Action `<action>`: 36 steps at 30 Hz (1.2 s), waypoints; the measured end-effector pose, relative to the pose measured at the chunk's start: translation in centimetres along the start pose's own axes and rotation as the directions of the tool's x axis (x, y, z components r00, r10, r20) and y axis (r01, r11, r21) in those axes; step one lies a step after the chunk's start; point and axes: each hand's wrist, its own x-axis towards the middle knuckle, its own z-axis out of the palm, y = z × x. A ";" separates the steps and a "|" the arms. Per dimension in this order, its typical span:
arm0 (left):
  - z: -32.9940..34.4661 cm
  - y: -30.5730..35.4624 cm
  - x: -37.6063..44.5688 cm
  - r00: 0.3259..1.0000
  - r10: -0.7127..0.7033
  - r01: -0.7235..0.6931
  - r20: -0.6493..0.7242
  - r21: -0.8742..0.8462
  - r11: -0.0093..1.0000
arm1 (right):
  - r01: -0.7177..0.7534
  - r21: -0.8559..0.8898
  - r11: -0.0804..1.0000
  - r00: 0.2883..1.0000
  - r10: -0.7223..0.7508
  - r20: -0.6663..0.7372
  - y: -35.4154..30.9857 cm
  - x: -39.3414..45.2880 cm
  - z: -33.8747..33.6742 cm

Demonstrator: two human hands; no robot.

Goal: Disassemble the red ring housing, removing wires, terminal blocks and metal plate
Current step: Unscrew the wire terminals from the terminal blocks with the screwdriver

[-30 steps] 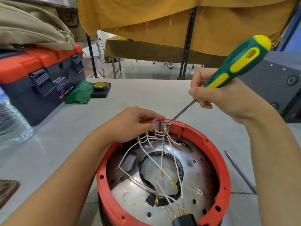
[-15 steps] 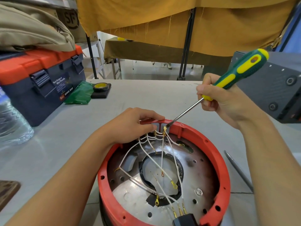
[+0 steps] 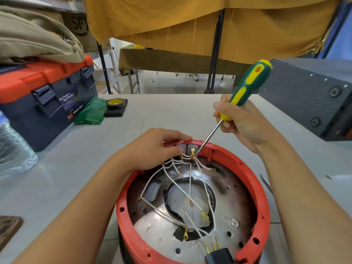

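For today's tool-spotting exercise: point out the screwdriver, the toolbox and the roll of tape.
screwdriver (image 3: 245, 88), head view, on its green-yellow handle.
toolbox (image 3: 38, 73), head view, on its orange lid.
roll of tape (image 3: 116, 102), head view, on its yellow top face.

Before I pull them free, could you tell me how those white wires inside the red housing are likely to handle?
The white wires sag in loose curves, so probably floppy and light. Several still run to terminals by the screwdriver tip, so they would likely tug rather than lift free.

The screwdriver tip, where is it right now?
In the head view, the screwdriver tip sits at the brass terminal on the red housing's far rim, right of the left hand.
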 end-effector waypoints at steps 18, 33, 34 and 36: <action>0.0 -0.1 0.0 1.000 0.010 -0.010 -0.002 0.027 1.000 | 0.093 -0.177 0.980 0.995 -0.087 0.039 -2.2 -0.4 -1.1; 0.0 -0.1 0.0 1.000 0.011 -0.011 -0.002 0.026 1.000 | 0.005 0.007 1.000 0.997 -0.004 -0.072 -0.7 0.0 -1.3; 0.0 -0.1 0.0 1.000 0.011 -0.011 0.000 0.027 1.000 | 0.000 0.038 0.999 0.996 0.003 -0.089 -0.5 0.0 -1.4; 0.0 -0.1 0.0 1.000 0.009 -0.009 0.000 0.027 1.000 | -0.003 0.072 0.997 0.993 0.011 -0.120 -0.2 0.1 -1.4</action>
